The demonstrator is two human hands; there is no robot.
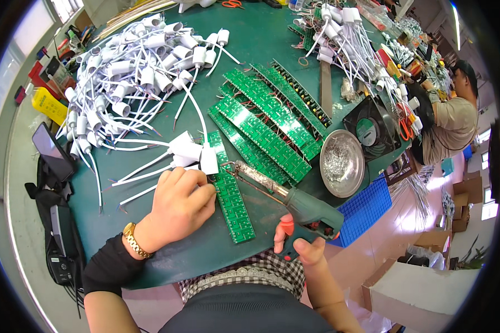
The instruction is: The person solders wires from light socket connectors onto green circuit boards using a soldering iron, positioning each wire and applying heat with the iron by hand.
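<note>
My right hand (303,244) grips a dark green soldering gun (311,210) by its handle, with a finger at the red trigger. Its tip reaches left, over the upper part of a narrow green circuit board strip (233,208). My left hand (180,202), with a gold watch at the wrist, is pinched closed at the strip's left edge; what its fingers hold is hidden. Just beyond those fingers, several white lamp holders (186,149) with white cables lie together, one holder (209,160) resting over the strip near the gun's tip.
A large heap of white lamp holders (119,69) covers the far left. More circuit board strips (261,119) lie mid-table. A metal dish (342,164), a black fan (372,127) and a blue crate (366,211) are on the right. Another person (453,119) sits at far right.
</note>
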